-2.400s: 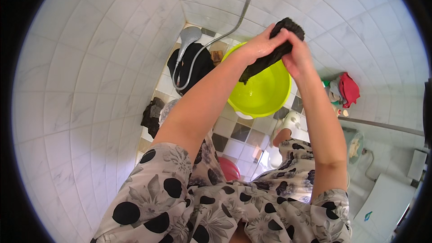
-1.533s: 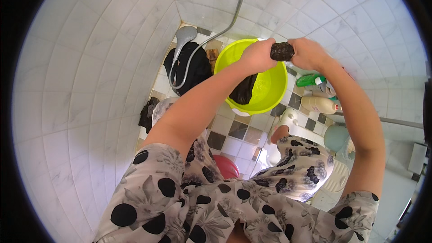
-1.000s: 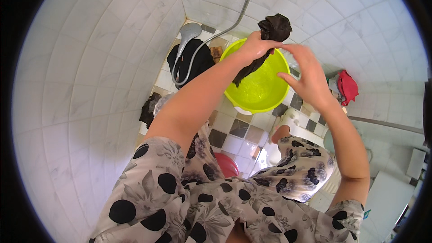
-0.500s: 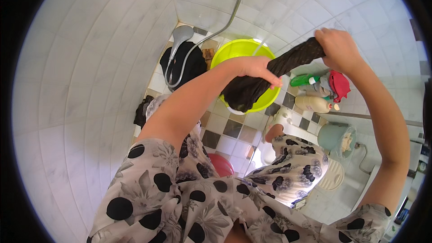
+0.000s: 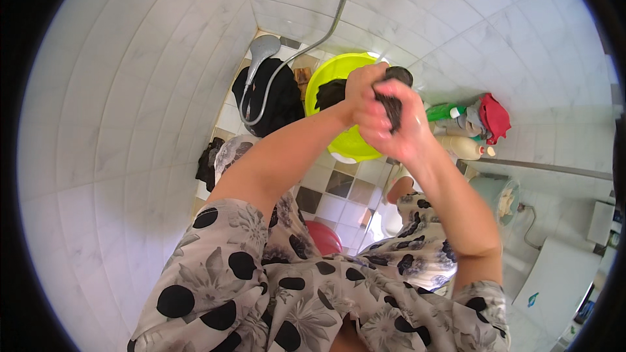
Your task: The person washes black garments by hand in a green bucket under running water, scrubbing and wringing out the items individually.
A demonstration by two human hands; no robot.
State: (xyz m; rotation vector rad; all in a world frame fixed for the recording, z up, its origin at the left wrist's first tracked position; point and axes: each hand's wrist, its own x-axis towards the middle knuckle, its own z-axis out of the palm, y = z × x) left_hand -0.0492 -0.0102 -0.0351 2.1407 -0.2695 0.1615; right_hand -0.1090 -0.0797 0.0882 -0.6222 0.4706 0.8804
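Note:
A wet-looking dark brown cloth (image 5: 391, 105) is bunched and twisted between my two closed hands. My left hand (image 5: 366, 90) grips it on the left, with a dark part of the cloth showing beside it over the basin. Pressed close against it, my right hand (image 5: 403, 132) is wrapped round the cloth, its fingers slightly blurred. Part of the cloth bulges out above the fists. Below both hands stands a yellow-green basin (image 5: 355, 145) on the tiled floor, partly hidden by my hands and left forearm.
Left of the basin, a grey shower head (image 5: 263, 47) with its hose rests on black cloth (image 5: 282, 101). At right lie a green bottle (image 5: 442, 112), a cream bottle (image 5: 462, 147) and a red cloth (image 5: 495, 118), near a bucket (image 5: 489, 189). A pinkish-red object (image 5: 324, 238) is below.
My right hand has come down and left to meet my left hand. The cloth, stretched out between them before, is now bunched and twisted in both fists.

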